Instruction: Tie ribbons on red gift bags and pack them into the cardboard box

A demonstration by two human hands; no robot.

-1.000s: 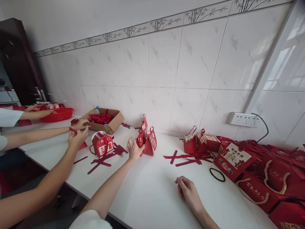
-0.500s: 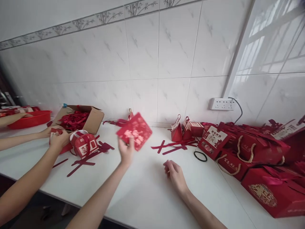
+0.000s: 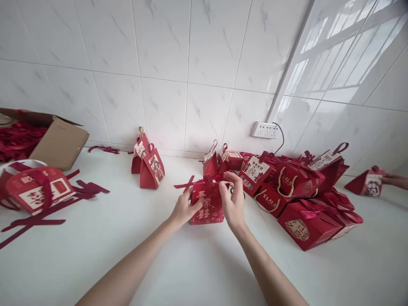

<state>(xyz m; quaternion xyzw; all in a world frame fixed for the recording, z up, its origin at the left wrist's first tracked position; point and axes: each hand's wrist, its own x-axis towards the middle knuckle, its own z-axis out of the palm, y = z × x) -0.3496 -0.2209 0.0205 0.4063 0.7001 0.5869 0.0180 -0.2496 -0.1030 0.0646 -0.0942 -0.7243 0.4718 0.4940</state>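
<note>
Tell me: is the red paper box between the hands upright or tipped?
Upright: the red paper box has its dark-red ribbon loop on top.

Left grip, right grip: bare human hands, slim fingers, narrow wrists. Left forearm and right forearm bare, slender, smooth in outline, widening toward frame edge (sleeves out of view; nail details too small to tell).
</note>
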